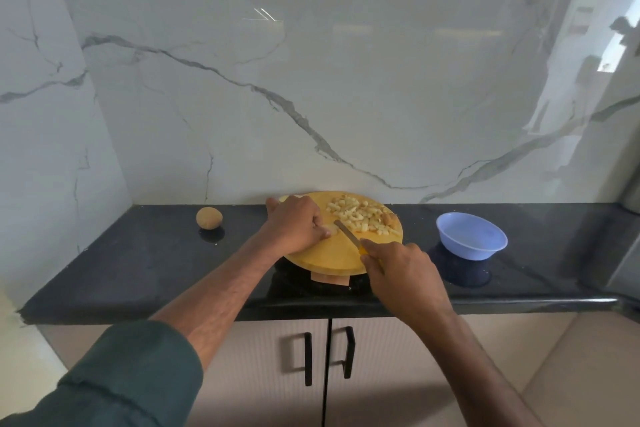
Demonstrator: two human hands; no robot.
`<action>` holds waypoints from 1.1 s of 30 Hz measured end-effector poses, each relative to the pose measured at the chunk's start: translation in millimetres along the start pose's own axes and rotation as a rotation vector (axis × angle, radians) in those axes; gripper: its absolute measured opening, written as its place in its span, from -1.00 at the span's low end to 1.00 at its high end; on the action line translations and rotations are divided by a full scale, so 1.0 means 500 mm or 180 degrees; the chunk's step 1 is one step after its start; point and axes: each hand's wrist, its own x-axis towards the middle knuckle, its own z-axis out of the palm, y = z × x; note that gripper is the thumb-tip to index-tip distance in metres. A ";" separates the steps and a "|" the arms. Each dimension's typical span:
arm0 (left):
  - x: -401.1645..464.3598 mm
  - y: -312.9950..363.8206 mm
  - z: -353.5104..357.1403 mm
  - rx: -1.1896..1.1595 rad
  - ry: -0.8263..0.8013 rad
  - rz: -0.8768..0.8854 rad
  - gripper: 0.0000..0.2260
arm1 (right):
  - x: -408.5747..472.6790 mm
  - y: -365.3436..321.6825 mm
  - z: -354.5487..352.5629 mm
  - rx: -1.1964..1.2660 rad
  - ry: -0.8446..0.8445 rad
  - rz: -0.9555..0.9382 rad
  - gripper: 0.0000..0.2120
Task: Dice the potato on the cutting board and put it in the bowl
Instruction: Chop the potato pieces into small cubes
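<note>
Black stone counter [138, 253] under a marble wall. Round cutting board [325, 258] sits at the back edge, diced potato [360, 217] heaped on its far side. Left hand [294, 224] curls over a remaining potato piece [329, 228] on the board. Right hand [403, 274] grips a yellow-handled knife [348, 236], blade beside that piece. Blue bowl [471, 236] stands right of the board; whole potato [209, 218] lies left.

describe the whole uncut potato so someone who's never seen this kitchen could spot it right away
On the black countertop below the marble wall, look left of the round wooden cutting board. The whole potato sits there alone near the wall. Unlike the pale diced pieces on the board, it is round, tan and still in its skin.
</note>
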 end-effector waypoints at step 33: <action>-0.023 0.022 0.016 -0.0390 0.0396 -0.0561 -0.70 | 0.028 -0.072 0.050 -0.0298 0.0113 -0.0193 -0.66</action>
